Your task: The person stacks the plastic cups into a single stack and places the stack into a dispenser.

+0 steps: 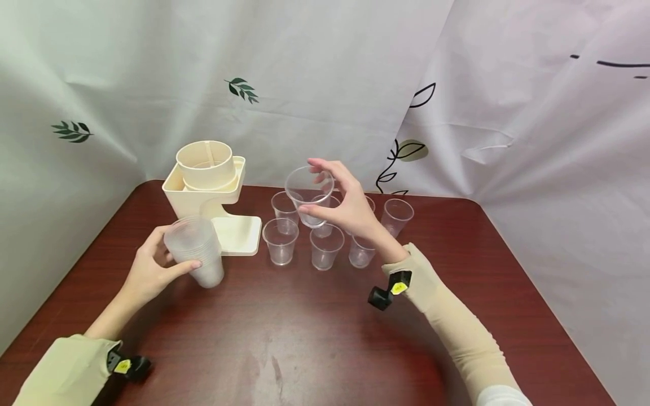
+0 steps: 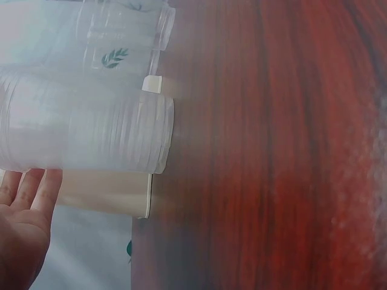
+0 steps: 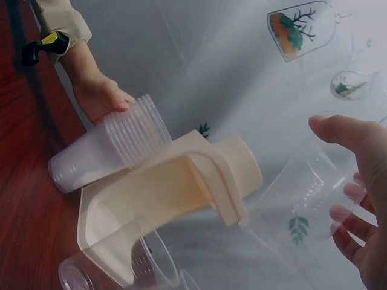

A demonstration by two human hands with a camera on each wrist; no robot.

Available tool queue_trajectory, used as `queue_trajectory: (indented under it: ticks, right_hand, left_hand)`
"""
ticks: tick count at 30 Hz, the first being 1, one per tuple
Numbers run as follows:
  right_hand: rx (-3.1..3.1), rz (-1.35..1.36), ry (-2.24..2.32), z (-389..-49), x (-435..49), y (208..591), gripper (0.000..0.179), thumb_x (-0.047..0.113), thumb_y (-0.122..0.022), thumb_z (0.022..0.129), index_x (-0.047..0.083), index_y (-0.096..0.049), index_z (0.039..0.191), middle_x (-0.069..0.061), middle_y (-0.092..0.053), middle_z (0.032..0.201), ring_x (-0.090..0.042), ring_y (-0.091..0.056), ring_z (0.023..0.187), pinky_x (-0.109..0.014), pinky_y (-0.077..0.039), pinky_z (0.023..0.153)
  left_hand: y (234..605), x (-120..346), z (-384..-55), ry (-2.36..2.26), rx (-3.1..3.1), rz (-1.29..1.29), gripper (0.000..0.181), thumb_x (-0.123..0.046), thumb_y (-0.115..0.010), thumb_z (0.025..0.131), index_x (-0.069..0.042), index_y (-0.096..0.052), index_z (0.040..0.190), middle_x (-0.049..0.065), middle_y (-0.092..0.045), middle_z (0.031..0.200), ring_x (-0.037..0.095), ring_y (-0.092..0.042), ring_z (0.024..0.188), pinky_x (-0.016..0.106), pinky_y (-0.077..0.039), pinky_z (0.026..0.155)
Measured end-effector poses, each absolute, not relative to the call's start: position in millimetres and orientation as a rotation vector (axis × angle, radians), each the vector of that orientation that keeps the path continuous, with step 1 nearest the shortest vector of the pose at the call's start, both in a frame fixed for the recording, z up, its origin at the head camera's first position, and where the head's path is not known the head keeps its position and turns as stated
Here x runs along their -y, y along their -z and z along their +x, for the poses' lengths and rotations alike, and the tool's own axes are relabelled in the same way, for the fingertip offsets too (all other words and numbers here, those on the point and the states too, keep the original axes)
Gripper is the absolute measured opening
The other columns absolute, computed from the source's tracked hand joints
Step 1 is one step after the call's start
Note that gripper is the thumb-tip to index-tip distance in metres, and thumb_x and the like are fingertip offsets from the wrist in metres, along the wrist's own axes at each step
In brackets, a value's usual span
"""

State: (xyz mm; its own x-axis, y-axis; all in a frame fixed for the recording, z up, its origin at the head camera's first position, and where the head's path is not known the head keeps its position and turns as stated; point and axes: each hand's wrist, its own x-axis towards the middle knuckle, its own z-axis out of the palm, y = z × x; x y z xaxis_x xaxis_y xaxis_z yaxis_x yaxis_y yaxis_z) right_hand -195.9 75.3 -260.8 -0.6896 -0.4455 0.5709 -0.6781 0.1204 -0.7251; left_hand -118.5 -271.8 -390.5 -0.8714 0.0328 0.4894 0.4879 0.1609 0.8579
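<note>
Left grip (image 1: pixel 146 274) holds nested cups (image 1: pixel 207 256) — tapered, translucent.

Pale sheeting (image 1: pixel 325 51) printed with leaves (image 1: pixel 242 90) hangs in creases behind a glossy reddish-brown table (image 1: pixel 244 321).

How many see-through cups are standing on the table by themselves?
7 standing cups: three in the front row, four behind. The right hand and its held cup partly cover some, so more may be hidden.
</note>
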Motion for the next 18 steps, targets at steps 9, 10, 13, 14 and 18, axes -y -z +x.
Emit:
queue_trajectory:
  ticks: [9, 10, 13, 14, 18]
  right_hand:
    - [2.121, 1.168, -1.571, -217, -63, 284, 0.075, 0.007, -0.084, 0.069, 0.009, -0.051, 0.136, -0.009, -0.056, 0.122, -0.017, -0.056, 0.104, -0.038, -0.047, 0.091]
    - [2.115, 1.173, -1.568, -217, -62, 284, 0.075, 0.007, -0.084, 0.069, 0.009, -0.05, 0.136, -0.009, -0.056, 0.122, -0.017, -0.056, 0.104, -0.037, -0.047, 0.091]
    - [2.102, 1.182, -1.58, -217, -58, 284, 0.076, 0.007, -0.084, 0.069, 0.009, -0.05, 0.137, -0.009, -0.056, 0.122, -0.017, -0.056, 0.104, -0.036, -0.047, 0.092]
    - [2.098, 1.187, -1.589, -216, -57, 283, 0.076, 0.006, -0.084, 0.069, 0.008, -0.049, 0.137, -0.009, -0.056, 0.123, -0.018, -0.057, 0.105, -0.036, -0.047, 0.093]
    - [2.084, 1.209, -1.63, -215, -51, 283, 0.078, 0.005, -0.084, 0.069, 0.006, -0.048, 0.138, -0.01, -0.055, 0.123, -0.019, -0.056, 0.108, -0.04, -0.047, 0.095]
  left_hand:
    - [390, 271, -118, 1.731, 2.097, -0.483, 0.076, 0.026, -0.068, 0.065, 0.002, -0.045, 0.133, -0.006, -0.055, 0.126, 0.001, -0.059, 0.101, 0.009, -0.049, 0.08]
    - [390, 271, -118, 1.735, 2.094, -0.484, 0.076, 0.026, -0.068, 0.065, 0.002, -0.045, 0.133, -0.006, -0.055, 0.126, 0.001, -0.06, 0.101, 0.009, -0.049, 0.08]
    - [390, 271, -118, 1.744, 2.091, -0.485, 0.076, 0.027, -0.068, 0.065, 0.002, -0.045, 0.133, -0.006, -0.055, 0.126, 0.001, -0.06, 0.1, 0.009, -0.049, 0.08]
    - [390, 271, -118, 1.744, 2.091, -0.484, 0.076, 0.027, -0.068, 0.065, 0.002, -0.045, 0.134, -0.006, -0.055, 0.126, 0.001, -0.06, 0.1, 0.009, -0.049, 0.079]
    - [390, 271, -118, 1.721, 2.104, -0.475, 0.077, 0.026, -0.068, 0.065, 0.002, -0.045, 0.134, -0.007, -0.056, 0.125, 0.0, -0.06, 0.099, 0.009, -0.049, 0.079]
